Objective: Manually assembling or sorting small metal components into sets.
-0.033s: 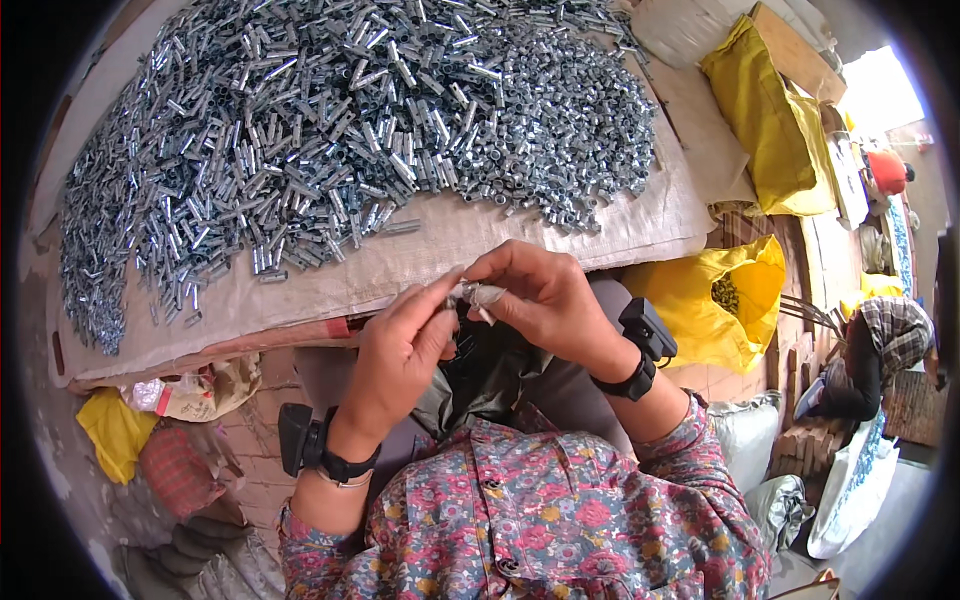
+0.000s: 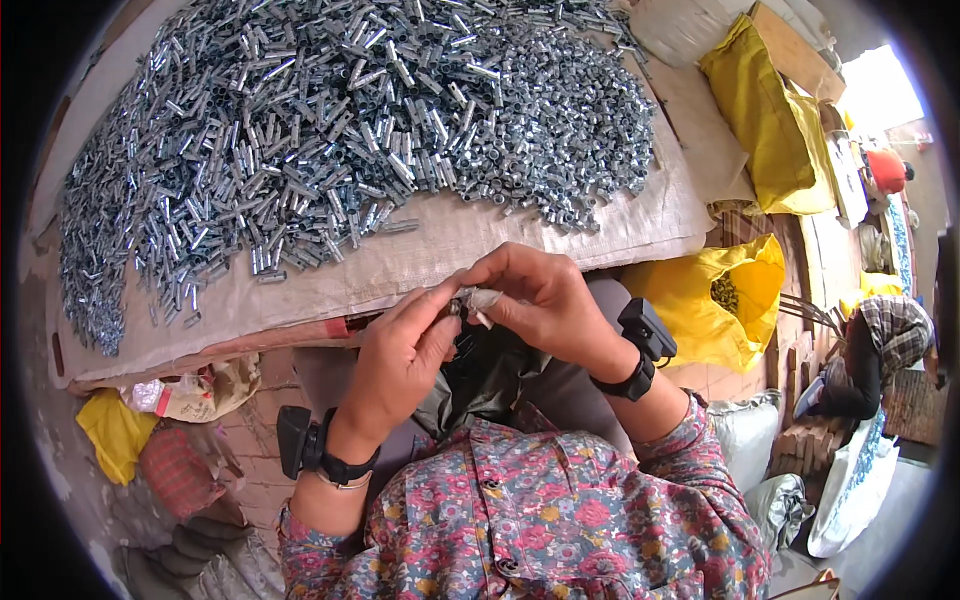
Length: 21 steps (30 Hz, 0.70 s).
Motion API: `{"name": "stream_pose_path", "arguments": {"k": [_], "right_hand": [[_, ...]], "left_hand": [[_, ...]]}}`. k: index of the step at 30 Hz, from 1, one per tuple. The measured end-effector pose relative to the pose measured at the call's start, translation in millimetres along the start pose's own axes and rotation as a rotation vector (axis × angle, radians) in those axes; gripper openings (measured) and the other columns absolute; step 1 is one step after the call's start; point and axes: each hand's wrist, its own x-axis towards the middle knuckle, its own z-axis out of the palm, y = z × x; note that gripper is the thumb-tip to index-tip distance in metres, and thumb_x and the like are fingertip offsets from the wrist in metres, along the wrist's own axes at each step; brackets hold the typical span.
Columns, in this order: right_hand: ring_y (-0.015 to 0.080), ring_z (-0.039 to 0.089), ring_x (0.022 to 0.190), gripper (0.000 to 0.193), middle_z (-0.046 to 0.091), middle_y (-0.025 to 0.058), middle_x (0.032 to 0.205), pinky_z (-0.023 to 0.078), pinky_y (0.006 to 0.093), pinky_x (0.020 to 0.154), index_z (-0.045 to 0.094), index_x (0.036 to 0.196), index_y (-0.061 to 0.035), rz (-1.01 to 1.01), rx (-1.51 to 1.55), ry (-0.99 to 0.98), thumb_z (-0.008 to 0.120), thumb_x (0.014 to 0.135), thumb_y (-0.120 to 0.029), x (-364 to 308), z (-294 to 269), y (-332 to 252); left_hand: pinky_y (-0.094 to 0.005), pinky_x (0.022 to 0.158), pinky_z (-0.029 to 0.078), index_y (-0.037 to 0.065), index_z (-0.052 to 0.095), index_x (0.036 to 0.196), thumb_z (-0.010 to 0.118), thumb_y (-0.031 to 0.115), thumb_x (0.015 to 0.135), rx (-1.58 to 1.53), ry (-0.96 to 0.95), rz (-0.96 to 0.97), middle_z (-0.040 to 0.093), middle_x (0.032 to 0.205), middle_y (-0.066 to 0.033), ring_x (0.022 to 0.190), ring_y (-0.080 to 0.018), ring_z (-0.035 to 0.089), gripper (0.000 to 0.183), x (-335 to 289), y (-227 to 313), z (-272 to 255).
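My left hand point(image 2: 402, 345) and my right hand point(image 2: 545, 300) meet fingertip to fingertip over my lap, just off the near edge of the table. Both are closed in a pinch around something small, mostly hidden by the fingers. A scrap of greyish-white cloth or wrapping point(image 2: 482, 299) shows at my right thumb. Beyond my hands, a large heap of shiny metal tubes point(image 2: 300, 140) spreads over the cloth-covered tabletop point(image 2: 470, 232). Shorter metal sleeves point(image 2: 565, 130) make up its right side.
An open yellow sack point(image 2: 655, 300) with small brownish pieces inside stands right of my knees. Another yellow sack point(image 2: 765, 120) leans farther back. At the far right a person point(image 2: 870, 350) crouches by a white sack point(image 2: 850, 500). Bags point(image 2: 180, 465) lie on the floor at left.
My fingers have shifted very slightly around the small thing between them. The heap and the sacks look the same.
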Motion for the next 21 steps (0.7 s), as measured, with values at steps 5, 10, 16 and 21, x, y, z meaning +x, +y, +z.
{"name": "stream_pose_path", "arguments": {"k": [5, 10, 16, 21], "right_hand": [[0.0062, 0.058, 0.074, 0.016, 0.063, 0.0037, 0.085, 0.048, 0.0211, 0.064, 0.059, 0.1, 0.0043, 0.094, -0.08, -0.081, 0.06, 0.085, 0.0, -3.1, -3.8, -1.5], [0.0074, 0.058, 0.075, 0.016, 0.062, 0.0044, 0.086, 0.048, 0.0213, 0.065, 0.058, 0.101, 0.0048, 0.137, 0.031, -0.105, 0.061, 0.088, -0.005, -3.1, -1.7, -1.1], [0.0078, 0.058, 0.074, 0.017, 0.063, 0.0052, 0.085, 0.048, 0.0218, 0.066, 0.058, 0.101, 0.0054, 0.236, 0.111, -0.111, 0.061, 0.088, -0.004, -2.0, -2.2, 0.9], [0.0084, 0.061, 0.073, 0.015, 0.064, 0.0057, 0.085, 0.05, 0.0215, 0.065, 0.058, 0.101, 0.0056, 0.129, -0.179, -0.116, 0.059, 0.088, -0.001, -2.4, -2.7, 0.7]], "left_hand": [[-0.0229, 0.07, 0.048, 0.0, 0.051, 0.122, 0.059, 0.006, 0.088, -0.011, -0.03, -0.029, 0.059, 0.092, -0.0045, 0.077, -0.0088, 0.057, 0.035, 1.1, 1.8, -0.9], [-0.0215, 0.068, 0.048, -0.001, 0.058, 0.104, 0.062, 0.004, 0.085, -0.231, 0.104, 0.002, 0.063, 0.086, -0.0043, 0.075, -0.0074, 0.059, 0.019, -0.2, -21.8, 2.4], [-0.021, 0.068, 0.047, -0.001, 0.059, 0.099, 0.063, 0.009, 0.087, -0.424, 0.14, -0.136, 0.062, 0.085, -0.0033, 0.075, -0.0079, 0.057, 0.016, -1.2, -21.7, 4.6], [-0.0211, 0.065, 0.048, -0.001, 0.062, 0.097, 0.064, 0.009, 0.087, -0.551, 0.157, -0.166, 0.063, 0.082, -0.0044, 0.069, -0.0086, 0.058, 0.015, -0.4, -27.3, 6.7]]}}
